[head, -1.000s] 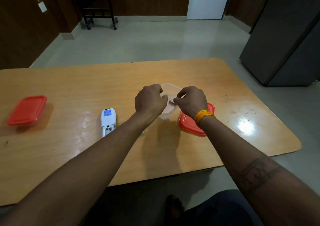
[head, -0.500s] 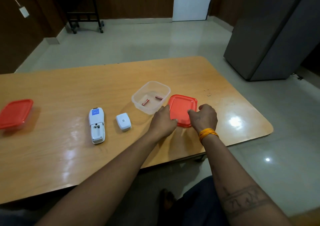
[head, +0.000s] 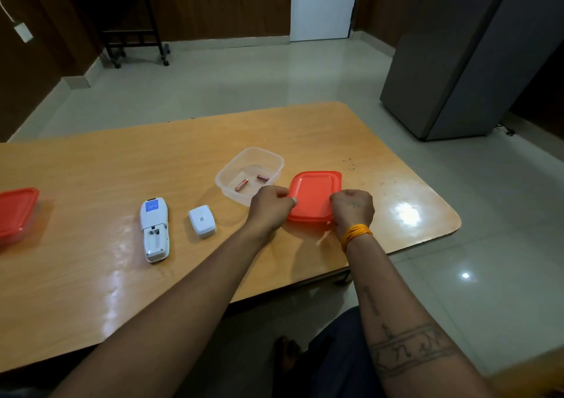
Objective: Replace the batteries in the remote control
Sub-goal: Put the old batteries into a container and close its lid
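Observation:
A white remote control (head: 154, 229) lies back-up on the wooden table (head: 91, 275), its battery bay open and empty. Its small white cover (head: 201, 221) rests just to the right. Behind that stands a clear plastic box (head: 274, 161) holding two red batteries (head: 241, 184) (head: 262, 178). An orange-red lid (head: 314, 194) sits to the right of the box, lifted a little off the table. My left hand (head: 270, 205) pinches the lid's left edge and my right hand (head: 352, 208) grips its near right corner.
A second box with an orange-red lid (head: 16, 214) sits at the table's far left edge. A grey cabinet (head: 464, 62) stands on the floor beyond the table's right end, and a dark wheeled stand (head: 131, 22) is against the back wall.
Both hands left the clear box, where they were together a second ago, and took hold of the orange-red lid, lifting it slightly. The batteries now lie uncovered in the box.

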`<state>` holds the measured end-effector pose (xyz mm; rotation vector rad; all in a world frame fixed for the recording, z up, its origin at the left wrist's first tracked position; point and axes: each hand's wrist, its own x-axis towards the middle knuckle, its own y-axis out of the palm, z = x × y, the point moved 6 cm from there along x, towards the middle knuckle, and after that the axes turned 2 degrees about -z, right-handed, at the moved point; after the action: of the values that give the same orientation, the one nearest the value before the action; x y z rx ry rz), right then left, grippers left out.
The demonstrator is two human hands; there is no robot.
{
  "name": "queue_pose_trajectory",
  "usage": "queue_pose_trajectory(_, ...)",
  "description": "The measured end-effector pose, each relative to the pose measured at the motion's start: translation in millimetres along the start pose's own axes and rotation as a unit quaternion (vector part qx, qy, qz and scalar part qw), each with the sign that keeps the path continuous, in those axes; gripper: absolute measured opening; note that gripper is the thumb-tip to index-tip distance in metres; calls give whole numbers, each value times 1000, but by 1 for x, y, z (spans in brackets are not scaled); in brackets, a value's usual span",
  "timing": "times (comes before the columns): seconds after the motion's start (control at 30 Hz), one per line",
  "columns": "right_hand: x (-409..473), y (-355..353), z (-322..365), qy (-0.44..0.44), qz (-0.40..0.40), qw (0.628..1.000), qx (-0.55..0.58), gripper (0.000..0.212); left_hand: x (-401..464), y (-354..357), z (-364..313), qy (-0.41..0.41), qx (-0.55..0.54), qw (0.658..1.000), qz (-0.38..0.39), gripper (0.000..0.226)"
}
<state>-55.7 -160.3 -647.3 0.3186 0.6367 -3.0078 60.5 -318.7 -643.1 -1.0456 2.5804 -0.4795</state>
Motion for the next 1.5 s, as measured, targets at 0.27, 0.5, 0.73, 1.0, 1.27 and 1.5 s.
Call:
queue_pose_trajectory(0.27, -32, -26, 35, -231, -37, 965, 117, 7, 5, -29, -9, -117, -297, 946, -64, 55)
queue_pose_trajectory(0.5, -49, -2, 56, -345, 15, 935, 75, 20, 17, -85, -18, -120, -327, 937, -35, 45)
queue_pose_trajectory(0.73, -55, 29, 76, -425, 23, 904, 33, 20, 35, -125, -7, -122, -306, 943, -39, 9)
queue_pose_trajectory(1.0, -43, 85, 64, -61, 143, 966, 209, 31, 60, -142, -5, -73, -227, 968, -75, 13)
queue_pose_trajectory(1.27, -42, 106, 59, -55, 142, 970, 187, 29, 69, -158, 13, 8, 4, 988, -153, 3)
queue_pose_trajectory(1.5, -44, 115, 39, 1, 143, 978, 151, 37, 70, -155, 24, 23, 103, 978, -179, 2)
